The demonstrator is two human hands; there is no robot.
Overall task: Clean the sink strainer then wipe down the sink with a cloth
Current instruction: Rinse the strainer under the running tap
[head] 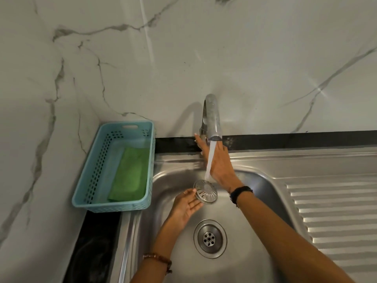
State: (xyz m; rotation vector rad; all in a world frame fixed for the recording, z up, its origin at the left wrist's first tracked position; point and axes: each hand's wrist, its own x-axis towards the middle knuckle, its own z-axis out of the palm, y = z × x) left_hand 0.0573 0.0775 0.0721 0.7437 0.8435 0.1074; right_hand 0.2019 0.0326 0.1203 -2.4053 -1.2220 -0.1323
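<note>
My left hand (186,205) holds the round metal sink strainer (206,192) by its edge, tilted under the running water from the faucet (212,119). My right hand (219,162) reaches behind the spout toward the faucet base, fingers spread flat; the spout hides what the fingertips touch. Below lies the steel sink (167,231) with its uncovered drain (210,238). A green cloth (130,174) lies folded in the blue basket (98,176) to the left of the sink.
A ribbed steel draining board (336,211) runs to the right of the basin. Marble walls (61,78) close the back and left. A black strip (295,139) lines the wall behind the sink, and a dark counter patch (91,248) lies in front of the basket.
</note>
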